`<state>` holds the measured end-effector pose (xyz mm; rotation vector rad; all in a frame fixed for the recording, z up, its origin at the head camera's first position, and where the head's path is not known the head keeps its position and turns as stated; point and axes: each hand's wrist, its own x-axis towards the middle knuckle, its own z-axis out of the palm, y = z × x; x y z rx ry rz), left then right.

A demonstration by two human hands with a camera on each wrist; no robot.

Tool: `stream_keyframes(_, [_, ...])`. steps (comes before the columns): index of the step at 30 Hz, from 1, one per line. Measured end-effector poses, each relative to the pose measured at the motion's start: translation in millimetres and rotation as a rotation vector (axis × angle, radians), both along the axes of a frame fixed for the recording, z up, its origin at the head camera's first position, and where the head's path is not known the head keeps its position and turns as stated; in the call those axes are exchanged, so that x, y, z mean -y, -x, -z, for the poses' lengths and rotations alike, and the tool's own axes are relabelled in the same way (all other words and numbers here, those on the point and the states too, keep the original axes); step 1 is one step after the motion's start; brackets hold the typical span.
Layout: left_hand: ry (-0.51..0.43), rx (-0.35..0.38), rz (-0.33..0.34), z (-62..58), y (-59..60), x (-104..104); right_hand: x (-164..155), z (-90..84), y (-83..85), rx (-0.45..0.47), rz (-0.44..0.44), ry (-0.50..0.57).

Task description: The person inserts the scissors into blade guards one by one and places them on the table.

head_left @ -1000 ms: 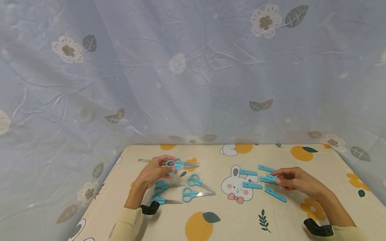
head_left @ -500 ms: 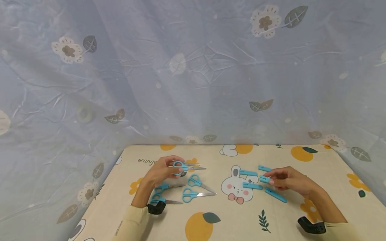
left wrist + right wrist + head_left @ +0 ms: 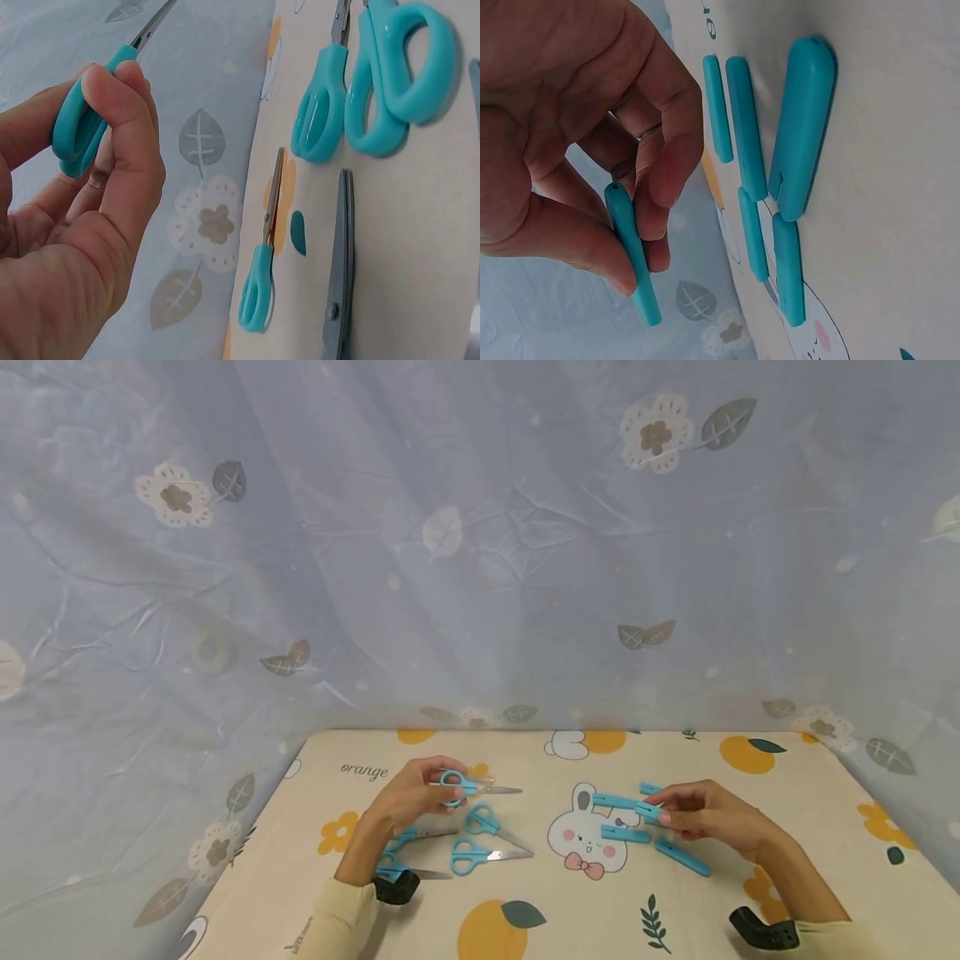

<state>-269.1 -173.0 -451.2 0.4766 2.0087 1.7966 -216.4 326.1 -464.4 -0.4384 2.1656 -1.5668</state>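
Note:
My left hand pinches the turquoise handles of a small pair of scissors, whose metal blades point right. In the left wrist view these scissors are raised above the table, thumb and fingers on the handles. Several similar scissors lie below and beside that hand; my wrist and forearm partly cover some. My right hand pinches a slim turquoise blade cap between thumb and fingertips, lifted off the cloth. Under and around that hand several like caps lie on the cloth.
A cream cloth printed with oranges, flowers and a rabbit covers the table. Behind it and at both sides hangs a pale blue-grey patterned curtain. Black camera mounts sit on both wrists.
My left hand has carried the scissors to the right. My right hand has moved left with the cap. The loose scissors and caps stay in place; the head view has tilted slightly.

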Motion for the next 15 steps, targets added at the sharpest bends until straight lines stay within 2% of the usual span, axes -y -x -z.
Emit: stream_keyframes(15, [-0.031,0.009,0.028,1.9,1.1,-13.6,7.5,-0.5,1.0,-0.031,-0.045,0.024])
